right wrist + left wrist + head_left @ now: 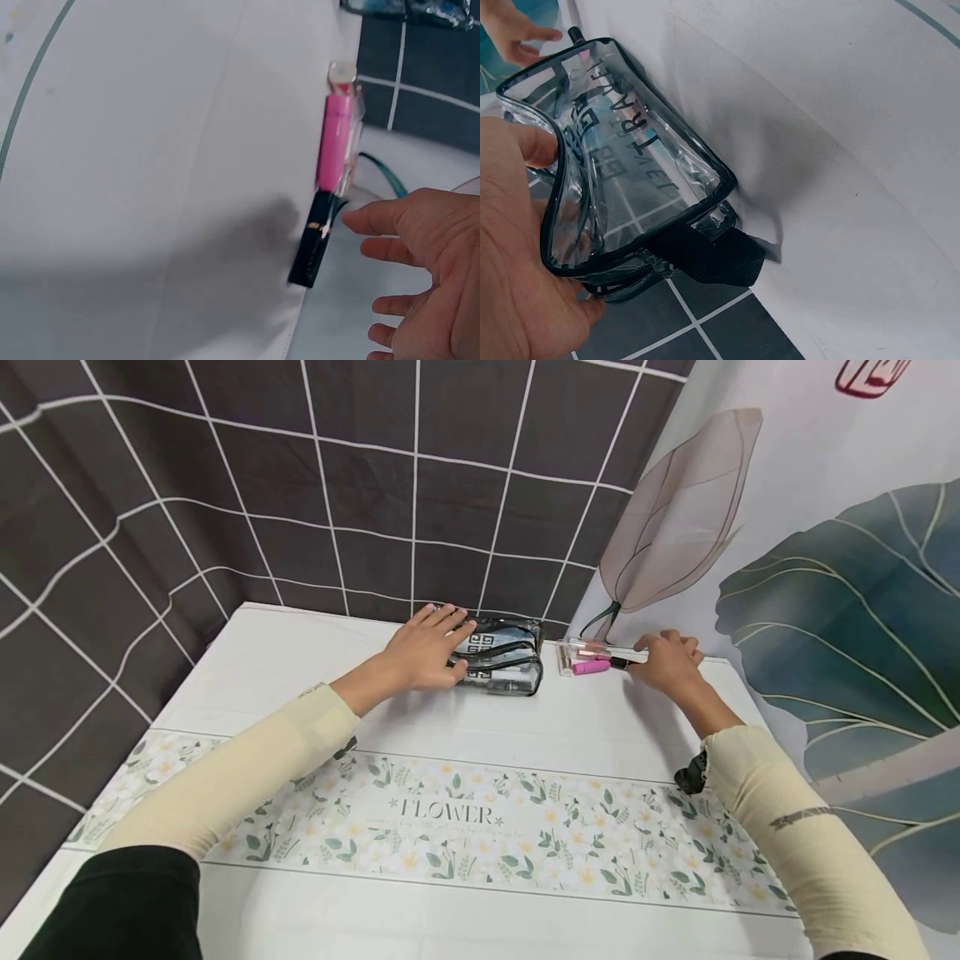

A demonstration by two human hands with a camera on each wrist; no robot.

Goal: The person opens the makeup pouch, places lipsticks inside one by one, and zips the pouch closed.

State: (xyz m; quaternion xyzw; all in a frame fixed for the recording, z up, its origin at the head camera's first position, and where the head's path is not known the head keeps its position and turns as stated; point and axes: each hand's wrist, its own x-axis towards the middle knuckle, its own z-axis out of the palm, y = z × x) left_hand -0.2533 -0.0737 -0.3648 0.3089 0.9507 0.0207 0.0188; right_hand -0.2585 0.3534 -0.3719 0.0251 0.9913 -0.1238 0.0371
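A clear travel pouch with black piping (498, 664) lies near the table's back edge. My left hand (427, 656) holds its left end, the thumb on the near side and the fingers over the far side. In the left wrist view the pouch (622, 142) shows "TRAVEL" lettering and a black strap (712, 255). To its right, a pink cosmetic tube with a black end (335, 142) lies beside clear slender items (592, 649). My right hand (667, 660) is at their right end. In the right wrist view that hand (435, 262) has its fingers spread beside the black end.
The white table (300, 652) has a flower-patterned band (450, 827) with "FLOWER" printed across it. A dark curtain with white grid lines (360, 493) hangs behind. A pale curtain with large leaf prints (847, 602) hangs at the right.
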